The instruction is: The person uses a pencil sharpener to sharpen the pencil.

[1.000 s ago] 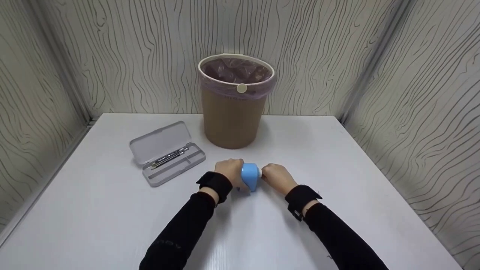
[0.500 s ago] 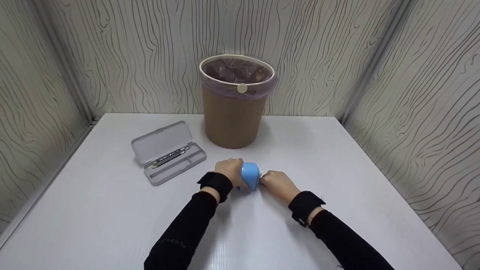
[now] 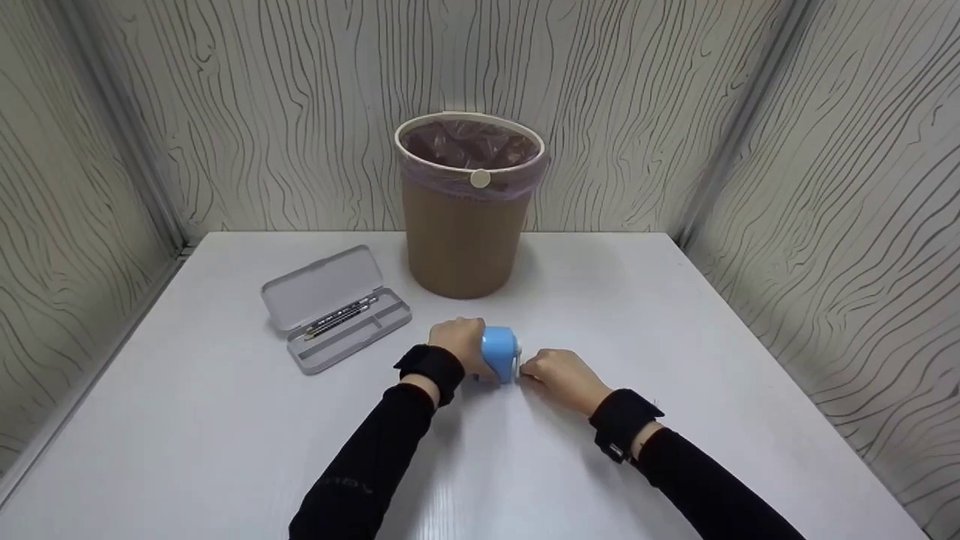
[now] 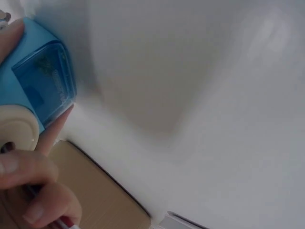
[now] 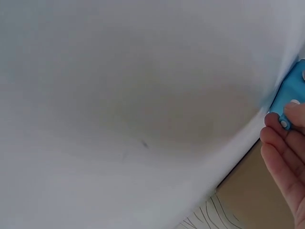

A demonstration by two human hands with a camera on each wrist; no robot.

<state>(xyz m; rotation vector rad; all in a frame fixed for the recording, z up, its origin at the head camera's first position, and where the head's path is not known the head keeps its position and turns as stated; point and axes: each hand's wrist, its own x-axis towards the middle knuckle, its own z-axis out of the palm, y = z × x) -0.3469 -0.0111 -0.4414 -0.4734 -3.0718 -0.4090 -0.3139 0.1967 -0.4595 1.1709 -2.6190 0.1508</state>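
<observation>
In the head view my left hand grips a light blue crank pencil sharpener low over the white table. The left wrist view shows its clear blue shavings drawer and a cream ring around the pencil hole. Curled fingers of that same hand hold a thin pencil lined up with the hole; most of it is hidden. On the sharpener's other side, my right hand pinches the crank's small blue knob between thumb and fingers.
A grey pencil case lies with its lid up left of the hands, with a few dark patterned pencils inside. Behind the hands stands a brown bin with a purple liner. Wood-patterned walls enclose the table.
The right hand has moved down and slightly right around the sharpener's side, and the crank arm has turned with it. The left hand and sharpener stay almost in place.
</observation>
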